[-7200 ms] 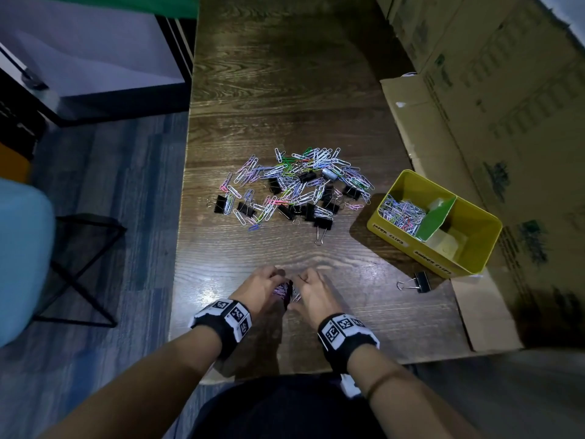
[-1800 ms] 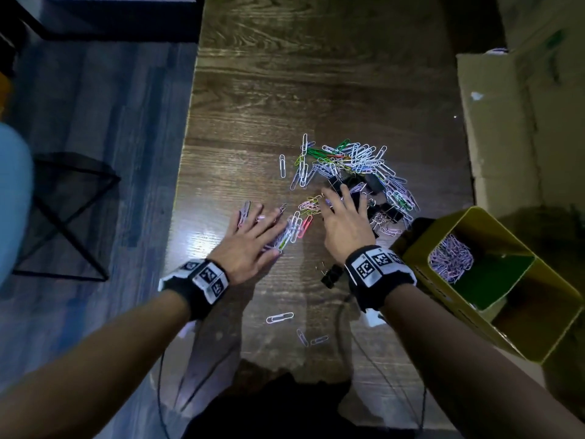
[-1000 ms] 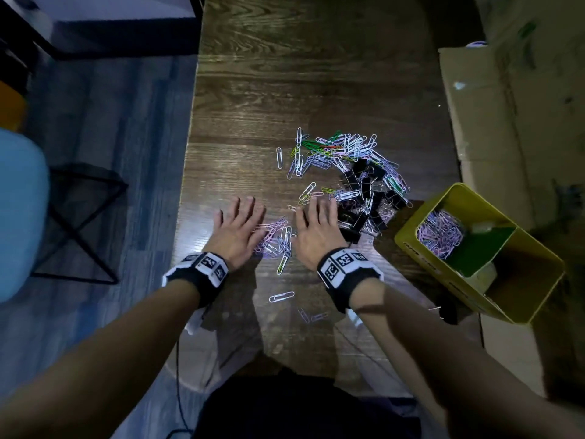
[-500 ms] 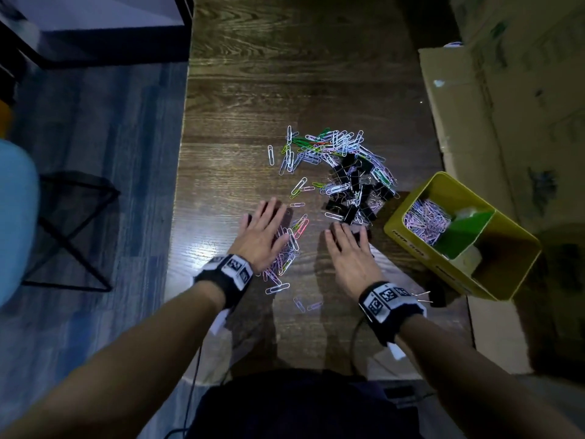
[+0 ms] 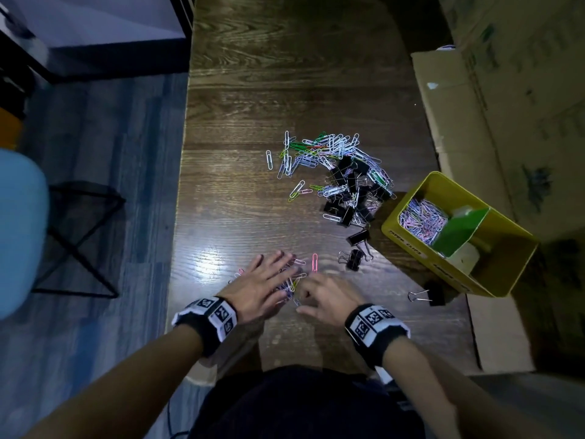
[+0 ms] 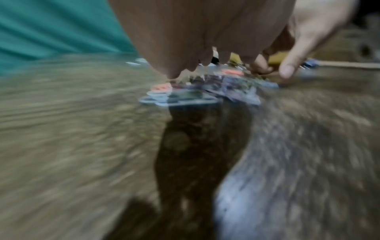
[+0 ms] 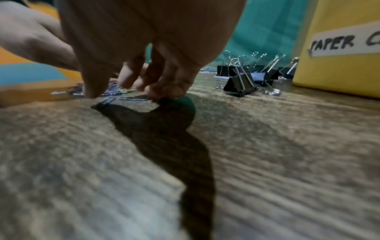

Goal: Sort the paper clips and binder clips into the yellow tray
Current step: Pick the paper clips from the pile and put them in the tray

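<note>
A mixed pile of coloured paper clips and black binder clips (image 5: 340, 179) lies mid-table. The yellow tray (image 5: 408, 245) stands to its right; paper clips (image 5: 422, 220) fill the section left of its green divider (image 5: 459, 231). Near the front edge my left hand (image 5: 278, 270) presses flat on a small heap of paper clips (image 5: 289, 285). My right hand (image 5: 305, 299) meets it from the right, thumb and curled fingers closing on the heap's edge (image 7: 111, 91). The left wrist view is blurred; the heap (image 6: 185, 95) shows under the hand.
Two binder clips (image 5: 354, 259) and a pink paper clip (image 5: 314, 262) lie just beyond my hands, another binder clip (image 5: 435, 297) beside the tray. Cardboard boxes (image 5: 506, 90) line the right side. A blue chair (image 5: 19, 232) and black stool frame (image 5: 82, 236) stand left.
Both hands slid toward the near table edge, dragging a small heap of paper clips along. The right hand went from flat to curled at the heap.
</note>
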A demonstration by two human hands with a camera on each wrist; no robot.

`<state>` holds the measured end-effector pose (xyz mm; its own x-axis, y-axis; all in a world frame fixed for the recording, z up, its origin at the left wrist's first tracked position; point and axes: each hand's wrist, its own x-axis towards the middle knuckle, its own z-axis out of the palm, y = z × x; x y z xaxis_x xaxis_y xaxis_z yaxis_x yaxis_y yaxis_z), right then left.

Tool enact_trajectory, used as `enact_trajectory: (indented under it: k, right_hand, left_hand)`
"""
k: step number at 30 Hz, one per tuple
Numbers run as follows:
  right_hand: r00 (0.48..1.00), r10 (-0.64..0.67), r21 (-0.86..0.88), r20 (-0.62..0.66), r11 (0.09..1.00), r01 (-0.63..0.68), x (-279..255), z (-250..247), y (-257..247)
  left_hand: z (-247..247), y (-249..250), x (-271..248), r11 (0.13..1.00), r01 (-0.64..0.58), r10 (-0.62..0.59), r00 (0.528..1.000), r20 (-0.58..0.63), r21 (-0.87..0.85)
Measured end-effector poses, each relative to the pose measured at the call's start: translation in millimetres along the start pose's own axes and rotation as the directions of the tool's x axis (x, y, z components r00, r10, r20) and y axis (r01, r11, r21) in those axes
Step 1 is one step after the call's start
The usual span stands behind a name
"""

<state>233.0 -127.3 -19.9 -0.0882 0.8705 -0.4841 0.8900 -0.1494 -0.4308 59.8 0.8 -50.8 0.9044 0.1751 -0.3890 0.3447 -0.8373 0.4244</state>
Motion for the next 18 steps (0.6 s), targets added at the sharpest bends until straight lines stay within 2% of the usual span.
enact_trajectory:
  k: [2,4,6,7,9,12,14,18]
  right_hand:
    - [0.989,0.127,0.003,-0.078,0.992,-0.127,7,1,-2]
    - [0.955,0.273,0.017,-0.118,0.962,-0.273,14,2,-6]
    - [0.925,0.360,-0.005,-0.124,0.932,-0.363,20,2,-12]
    - [0.921,0.370,-0.036,-0.126,0.926,-0.377,20,3,-15]
    - [0.933,0.342,-0.062,-0.117,0.935,-0.350,20,1,-22]
    - [0.960,0.275,0.020,-0.053,0.962,-0.274,22,-1,-28]
    - [0.968,0.250,0.070,-0.022,0.966,-0.248,23,3,-29]
    - [0.969,0.230,0.132,-0.089,0.967,-0.218,20,7,-25]
  left_hand:
    - [-9,-7,-9,0.992,0.118,-0.125,0.977,-0.173,-0.048]
    - [-18,-13,-17,0.939,0.338,-0.342,0.899,-0.275,-0.063]
    - [-22,-10,-21,0.862,0.501,-0.506,0.836,-0.212,-0.079]
    - [-22,-6,-21,0.846,0.522,-0.532,0.829,-0.173,-0.105]
    - [-17,7,-16,0.847,0.509,-0.527,0.843,-0.108,-0.153]
    - [-7,28,-4,0.839,0.509,-0.526,0.849,-0.047,-0.195]
    - [-3,37,3,0.830,0.495,-0.525,0.849,-0.062,-0.255]
    - [-4,42,8,0.857,0.366,-0.439,0.887,-0.142,-0.362]
